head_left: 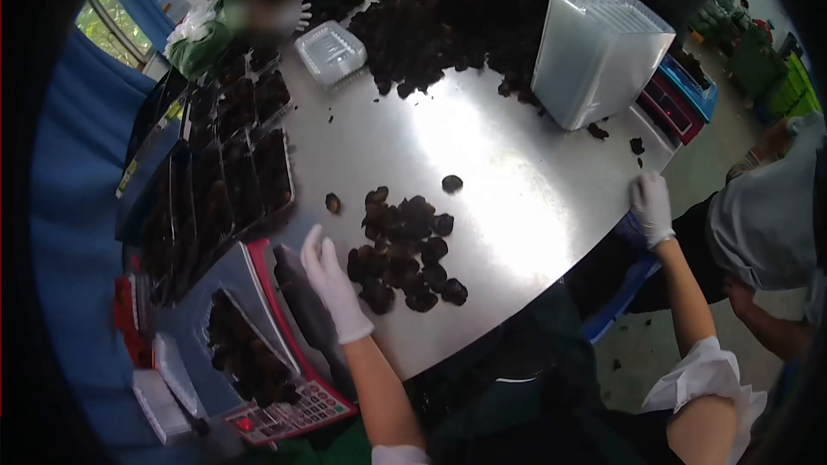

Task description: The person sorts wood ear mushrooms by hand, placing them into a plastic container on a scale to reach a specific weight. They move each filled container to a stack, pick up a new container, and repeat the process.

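Observation:
My left hand (pixel 334 286), in a white glove, is just left of a small pile of dark brown, mushroom-like pieces (pixel 405 250) on the metal table (pixel 508 267). Its fingers are stretched out, with nothing seen in them. At the table's right edge rests my right hand (pixel 652 209), also gloved, fingers laid on the edge and holding nothing visible. Two loose pieces, a left one (pixel 333 202) and a right one (pixel 452 183), lie beyond the pile. Left of my left hand, a clear tray of dark pieces (pixel 245 353) sits on a red-framed scale (pixel 314 405).
A large dark heap (pixel 465 13) covers the table's far end. Stacked clear containers (pixel 599 56) stand at right; another clear container (pixel 332 52) lies at far left. Filled trays (pixel 228 164) line the left side. A blue crate (pixel 616 319) is below the right edge. Co-workers surround the table.

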A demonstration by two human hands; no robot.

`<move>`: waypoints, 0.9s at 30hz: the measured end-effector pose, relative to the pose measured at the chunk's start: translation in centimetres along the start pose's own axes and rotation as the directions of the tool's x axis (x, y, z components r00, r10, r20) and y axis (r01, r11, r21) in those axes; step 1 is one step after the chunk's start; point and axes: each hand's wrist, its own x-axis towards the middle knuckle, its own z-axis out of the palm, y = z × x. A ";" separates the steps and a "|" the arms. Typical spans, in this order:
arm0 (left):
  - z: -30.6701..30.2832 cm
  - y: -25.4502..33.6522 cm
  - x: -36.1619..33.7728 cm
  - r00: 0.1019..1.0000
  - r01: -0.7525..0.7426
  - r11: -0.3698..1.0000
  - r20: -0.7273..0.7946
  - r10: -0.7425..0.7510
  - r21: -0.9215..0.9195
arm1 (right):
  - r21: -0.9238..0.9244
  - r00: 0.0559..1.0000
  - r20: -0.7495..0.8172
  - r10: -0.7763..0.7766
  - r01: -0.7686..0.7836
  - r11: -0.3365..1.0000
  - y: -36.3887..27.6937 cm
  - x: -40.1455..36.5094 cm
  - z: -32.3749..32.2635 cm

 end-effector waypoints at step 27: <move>-4.0 5.4 -4.4 0.897 -0.186 0.869 0.440 -0.040 0.459 | 0.773 0.348 0.193 -0.917 0.522 0.361 -32.9 6.2 3.2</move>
